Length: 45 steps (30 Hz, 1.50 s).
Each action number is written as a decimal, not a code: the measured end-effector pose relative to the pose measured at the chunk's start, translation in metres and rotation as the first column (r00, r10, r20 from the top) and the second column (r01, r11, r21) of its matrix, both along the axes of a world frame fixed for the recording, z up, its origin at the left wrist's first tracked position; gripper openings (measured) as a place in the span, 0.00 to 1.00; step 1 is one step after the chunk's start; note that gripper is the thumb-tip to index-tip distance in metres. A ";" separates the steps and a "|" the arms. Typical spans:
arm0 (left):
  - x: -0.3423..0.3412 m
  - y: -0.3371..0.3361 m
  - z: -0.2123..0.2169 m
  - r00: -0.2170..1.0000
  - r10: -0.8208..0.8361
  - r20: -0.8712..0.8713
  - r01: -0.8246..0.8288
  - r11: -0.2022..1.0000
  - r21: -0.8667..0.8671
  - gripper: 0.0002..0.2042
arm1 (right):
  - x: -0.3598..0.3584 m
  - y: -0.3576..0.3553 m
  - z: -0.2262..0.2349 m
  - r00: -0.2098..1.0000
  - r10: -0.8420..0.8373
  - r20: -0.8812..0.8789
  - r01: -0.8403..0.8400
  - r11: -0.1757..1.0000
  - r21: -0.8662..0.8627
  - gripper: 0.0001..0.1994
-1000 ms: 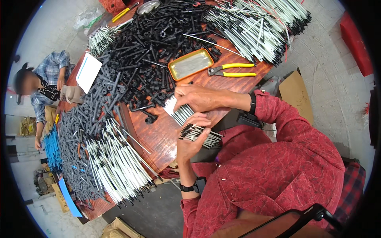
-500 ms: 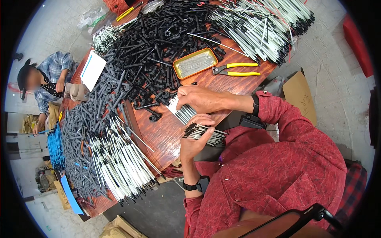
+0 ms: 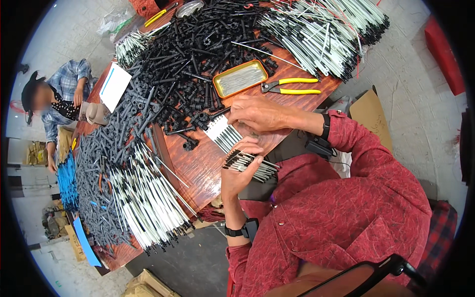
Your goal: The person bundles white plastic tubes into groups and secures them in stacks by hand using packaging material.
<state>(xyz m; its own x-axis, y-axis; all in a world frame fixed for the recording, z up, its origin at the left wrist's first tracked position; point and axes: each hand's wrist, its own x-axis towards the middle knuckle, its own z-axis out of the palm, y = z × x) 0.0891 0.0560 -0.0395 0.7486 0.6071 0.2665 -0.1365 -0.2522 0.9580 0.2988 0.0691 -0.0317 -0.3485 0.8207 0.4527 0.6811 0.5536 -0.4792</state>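
Note:
A bundle of thin white rods with black sections [image 3: 223,134] lies at the table's near edge, slanting toward me. My left hand [image 3: 240,171] is closed around its near part, with black tips and pale rod ends showing between thumb and fingers. Just beyond, my right hand [image 3: 260,114] hovers beside the bundle's far white ends. Its fingers are bent and pressed together; whatever they pinch, if anything, is hidden. Close to the right hand are a yellow-rimmed tin of fine, silvery pins or wires [image 3: 241,80] and yellow-handled pliers [image 3: 292,86].
Black plastic fittings [image 3: 198,54] are heaped mid-table, grey ones [image 3: 106,148] to the left. White rods with black ends lie in a near-left pile [image 3: 148,198] and a far-right pile [image 3: 316,39]. Across the left side, another person [image 3: 69,94] sits by blue rods [image 3: 67,180].
My right hand has shifted slightly right and away from the bundle, uncovering more of its white ends. My left hand keeps its hold. The other person's near hand has moved slightly.

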 end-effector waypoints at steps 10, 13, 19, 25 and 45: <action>0.001 -0.003 0.003 1.000 0.020 -0.024 -0.020 0.999 -0.029 0.07 | -0.011 0.000 0.008 0.968 0.069 0.243 -0.068 0.998 -0.009 0.17; 0.003 -0.004 0.005 0.999 0.023 -0.031 -0.023 1.000 -0.007 0.07 | -0.009 0.002 0.005 0.929 0.054 0.367 -0.085 0.994 0.070 0.19; 0.000 -0.003 0.001 0.999 0.018 -0.037 -0.018 1.000 -0.013 0.08 | -0.014 0.004 0.006 0.915 0.020 0.402 -0.062 0.994 0.091 0.20; 0.004 -0.003 0.004 1.000 0.024 -0.013 -0.024 1.000 -0.010 0.08 | -0.009 0.003 0.003 0.925 0.055 0.376 -0.091 0.993 0.079 0.18; 0.000 -0.001 0.003 1.000 0.000 -0.001 0.000 0.999 -0.048 0.08 | -0.004 0.005 0.000 0.990 0.073 0.121 -0.077 0.997 0.028 0.17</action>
<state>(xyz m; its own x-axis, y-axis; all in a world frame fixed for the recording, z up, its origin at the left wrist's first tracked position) 0.0893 0.0545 -0.0360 0.7492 0.6190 0.2358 -0.1352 -0.2057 0.9692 0.2949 0.0740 -0.0315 -0.4618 0.7754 0.4306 0.6882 0.6195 -0.3776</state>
